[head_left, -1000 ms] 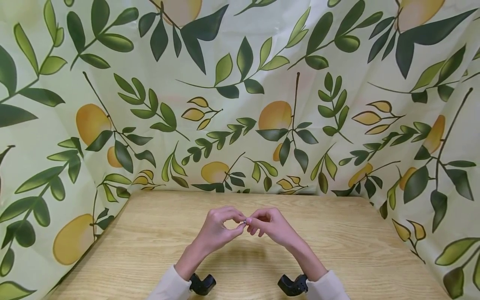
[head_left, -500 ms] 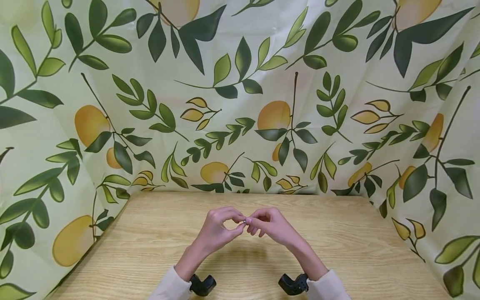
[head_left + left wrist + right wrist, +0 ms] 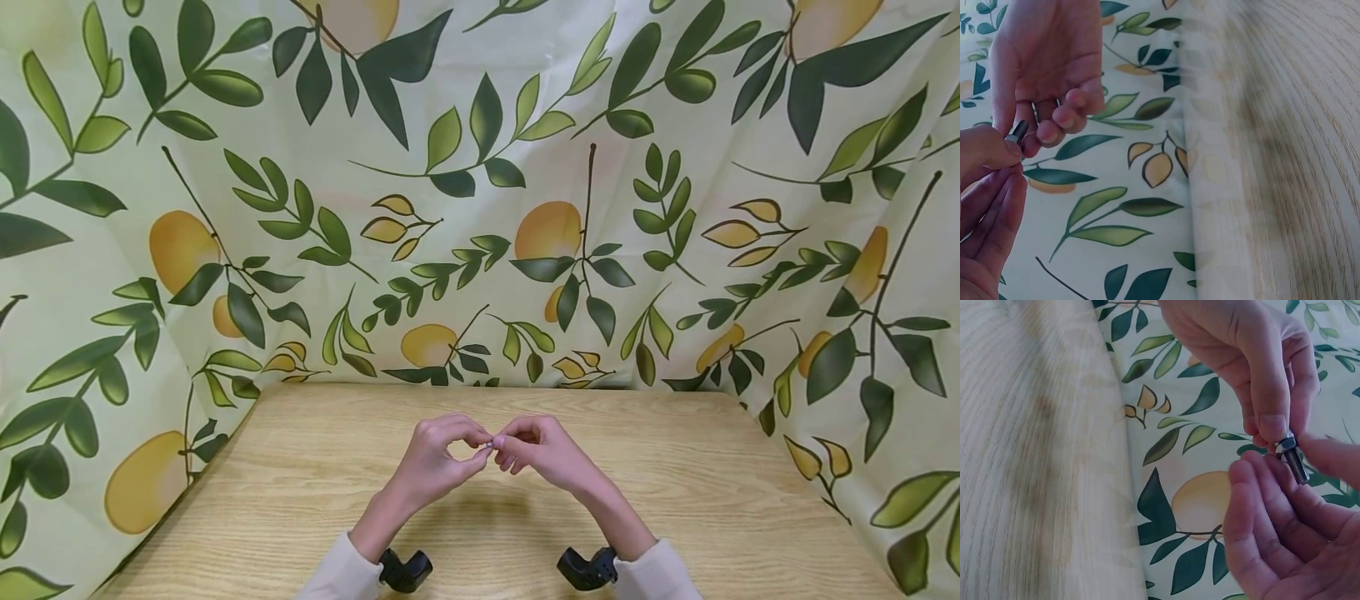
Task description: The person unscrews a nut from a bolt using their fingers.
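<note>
Above the table, both hands meet at a small metal bolt (image 3: 1299, 470) with a hex nut (image 3: 1285, 445) on it. In the right wrist view, my left hand (image 3: 1260, 362) pinches the head end between thumb and fingers, covering the head. The threaded shank points towards my right hand (image 3: 1291, 544), whose thumb and index finger lie on either side of the nut and shank. My left hand (image 3: 438, 458) and right hand (image 3: 543, 454) are level in the head view, where the bolt is mostly hidden. Dark shank (image 3: 1020, 129) shows between the fingertips in the left wrist view.
A light wood table (image 3: 300, 467) lies below the hands. Cloth (image 3: 480, 250) printed with leaves and orange fruit hangs at its back and sides. Black wrist devices sit at the left wrist (image 3: 406, 570) and right wrist (image 3: 587, 569), beside pale sleeves.
Both hands keep their place and their hold. Only the right fingertips shift very slightly at the bolt.
</note>
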`<state>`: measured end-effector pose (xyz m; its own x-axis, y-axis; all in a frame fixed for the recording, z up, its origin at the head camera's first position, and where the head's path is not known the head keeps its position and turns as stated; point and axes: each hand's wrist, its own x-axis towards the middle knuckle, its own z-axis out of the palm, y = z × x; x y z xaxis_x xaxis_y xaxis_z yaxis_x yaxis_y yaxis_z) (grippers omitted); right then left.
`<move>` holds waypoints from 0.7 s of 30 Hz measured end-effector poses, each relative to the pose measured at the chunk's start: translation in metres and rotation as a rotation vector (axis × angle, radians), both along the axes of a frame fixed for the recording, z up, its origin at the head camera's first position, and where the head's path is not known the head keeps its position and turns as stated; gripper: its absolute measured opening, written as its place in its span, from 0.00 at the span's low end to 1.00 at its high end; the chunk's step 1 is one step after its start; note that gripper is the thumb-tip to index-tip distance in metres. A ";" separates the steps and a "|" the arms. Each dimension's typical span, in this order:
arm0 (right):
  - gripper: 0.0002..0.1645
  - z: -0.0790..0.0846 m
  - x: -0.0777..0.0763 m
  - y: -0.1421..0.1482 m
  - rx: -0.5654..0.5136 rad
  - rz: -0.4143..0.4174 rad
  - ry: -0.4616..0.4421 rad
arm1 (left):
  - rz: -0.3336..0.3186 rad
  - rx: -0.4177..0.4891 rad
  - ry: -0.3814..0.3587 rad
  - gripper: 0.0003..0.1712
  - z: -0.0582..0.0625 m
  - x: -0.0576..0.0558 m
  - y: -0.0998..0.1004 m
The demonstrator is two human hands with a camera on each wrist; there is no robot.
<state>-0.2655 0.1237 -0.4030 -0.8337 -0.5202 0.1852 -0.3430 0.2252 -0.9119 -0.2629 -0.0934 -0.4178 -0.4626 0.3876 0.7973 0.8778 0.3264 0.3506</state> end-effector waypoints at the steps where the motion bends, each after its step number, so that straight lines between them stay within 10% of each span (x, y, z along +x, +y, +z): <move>1: 0.15 0.000 0.000 0.000 -0.007 0.004 -0.004 | 0.000 0.000 0.003 0.09 0.000 0.000 0.000; 21: 0.15 0.001 -0.001 0.005 -0.031 0.026 -0.024 | -0.008 -0.002 -0.006 0.09 -0.001 0.001 0.002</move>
